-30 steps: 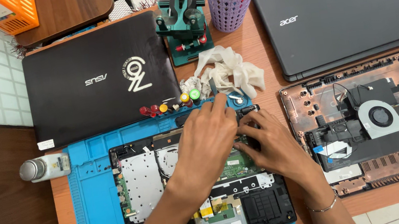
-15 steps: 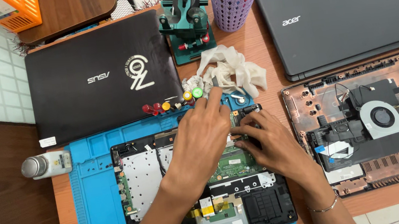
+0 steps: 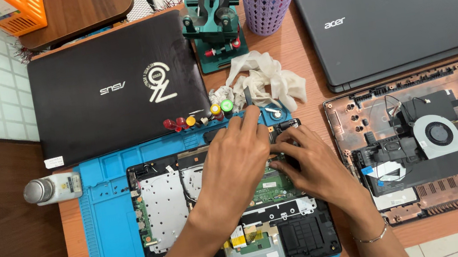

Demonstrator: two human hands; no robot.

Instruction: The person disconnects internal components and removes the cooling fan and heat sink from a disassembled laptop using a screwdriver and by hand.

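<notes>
L hand point(image 3: 239, 157) pinching a thin tool point(image 3: 249, 98), R hand point(image 3: 313, 164) fingers curled down steadying the open laptop point(image 3: 193, 212) on the blue mat point(image 3: 104, 225).

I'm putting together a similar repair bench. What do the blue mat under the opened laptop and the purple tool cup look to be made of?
The blue work mat looks like matte silicone or soft rubber: moulded ridges and shallow trays along its edge, no glare. The purple tool cup seems to be rigid plastic, with a woven, perforated lattice wall. Neither can be confirmed by look alone.
</notes>
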